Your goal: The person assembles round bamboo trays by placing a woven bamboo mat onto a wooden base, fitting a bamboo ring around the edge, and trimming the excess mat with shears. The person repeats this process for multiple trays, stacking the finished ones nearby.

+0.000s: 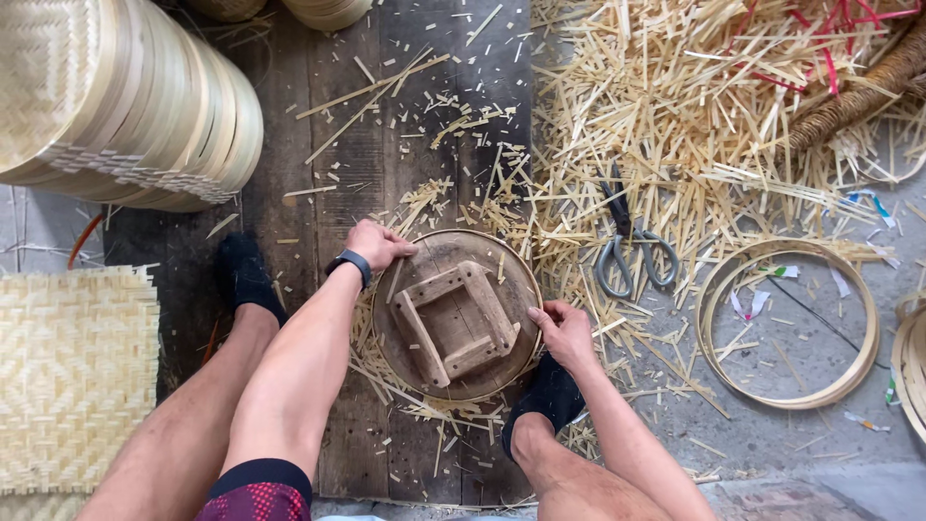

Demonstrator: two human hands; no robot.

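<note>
Both hands are gripping a round wooden disc [456, 314] lying flat on dark floor planks [357, 145], between the two feet. Left hand [374, 244] is clamping the disc's upper-left rim, fingers curled over the edge; a black watch [350, 262] is sitting on that wrist. Right hand [562, 331] is grasping the right rim, fingers bent around it. Disc is looking worn, brown-grey, with a square frame of four rough wooden bars [455, 322] fixed on top, slightly rotated. A thin pale bamboo band is running round its rim, and woven strip ends are sticking out from under it toward the person. Just beyond the right hand, grey-handled scissors [627, 249] are lying on a heap of bamboo offcuts [675, 116]. Further out to the right of that hand, an empty bamboo hoop [786, 323] is lying on the concrete. Well beyond the left hand, a stack of finished round sieves [125, 96] is leaning on its side; outboard of the left arm, a woven bamboo mat [72, 376] is lying flat.
</note>
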